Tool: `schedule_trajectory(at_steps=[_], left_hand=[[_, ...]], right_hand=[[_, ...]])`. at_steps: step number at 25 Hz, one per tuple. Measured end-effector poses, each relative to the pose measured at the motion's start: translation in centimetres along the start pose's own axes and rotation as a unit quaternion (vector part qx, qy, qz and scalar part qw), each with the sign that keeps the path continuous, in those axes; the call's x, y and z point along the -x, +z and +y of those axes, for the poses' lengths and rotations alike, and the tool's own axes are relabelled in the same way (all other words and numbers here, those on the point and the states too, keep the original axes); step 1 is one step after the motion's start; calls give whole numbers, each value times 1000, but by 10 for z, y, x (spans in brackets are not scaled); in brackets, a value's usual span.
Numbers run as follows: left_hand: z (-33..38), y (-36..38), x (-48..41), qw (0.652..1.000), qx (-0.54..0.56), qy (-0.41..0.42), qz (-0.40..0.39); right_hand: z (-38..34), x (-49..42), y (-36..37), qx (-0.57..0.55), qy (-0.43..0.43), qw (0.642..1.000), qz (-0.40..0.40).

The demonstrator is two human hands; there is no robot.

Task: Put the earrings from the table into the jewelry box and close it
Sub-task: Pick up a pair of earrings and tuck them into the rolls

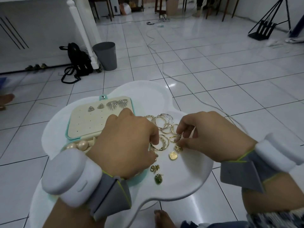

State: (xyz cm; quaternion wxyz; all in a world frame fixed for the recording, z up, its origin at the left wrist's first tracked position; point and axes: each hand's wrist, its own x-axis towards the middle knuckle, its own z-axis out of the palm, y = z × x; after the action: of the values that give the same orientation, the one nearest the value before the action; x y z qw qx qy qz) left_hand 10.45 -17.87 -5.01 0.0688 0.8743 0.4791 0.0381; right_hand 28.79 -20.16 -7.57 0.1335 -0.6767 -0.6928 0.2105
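An open mint jewelry box (pixel 85 122) lies on the left of a white cloud-shaped table (pixel 148 94). Its cream panel holds two triangular studs (pixel 95 107) and two fan-shaped silver earrings (pixel 117 103). Two pearl earrings (pixel 77 145) sit in its lower tray. Loose hoops (pixel 164 124) and gold earrings lie right of the box. My left hand (pixel 125 143) pinches a gold hoop earring (pixel 162 143) with its fingertips. My right hand (pixel 209 137) pinches a small sparkly gold earring (pixel 178 142). A square gold stud (pixel 173 155), a gold piece (pixel 155 168) and a green stone earring (pixel 158 179) lie nearer me.
The table stands low on a white tiled floor. A grey bin (pixel 106 55) and a black backpack (pixel 79 61) stand behind it to the left. A cable (pixel 162 63) runs across the floor. My bare foot (pixel 162 218) shows under the table's near edge.
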Motion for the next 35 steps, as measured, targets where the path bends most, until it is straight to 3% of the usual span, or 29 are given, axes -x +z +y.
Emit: schedule_trajectory(at_steps=[11,17,20,24,27,31,35], left_hand=[[9,13,-3,999,-27,0,-21],[5,5,-3,982,165,23,89],[-9,2,-3,947,280,-9,157],[-19,0,-2,843,494,-58,202],[-26,-4,2,784,584,-71,198],[-38,-8,9,746,631,-65,203],[-54,-12,21,732,632,-96,235]], right_hand=[[-1,0,-3,-165,-11,984,59],[-13,-2,-4,-292,-33,948,121],[-24,-5,-3,-353,-64,924,135],[-38,-10,1,-448,-87,881,126],[-49,-13,3,-513,-80,848,105],[-60,-17,5,-553,-74,824,98],[-74,-21,11,-577,-85,808,82]])
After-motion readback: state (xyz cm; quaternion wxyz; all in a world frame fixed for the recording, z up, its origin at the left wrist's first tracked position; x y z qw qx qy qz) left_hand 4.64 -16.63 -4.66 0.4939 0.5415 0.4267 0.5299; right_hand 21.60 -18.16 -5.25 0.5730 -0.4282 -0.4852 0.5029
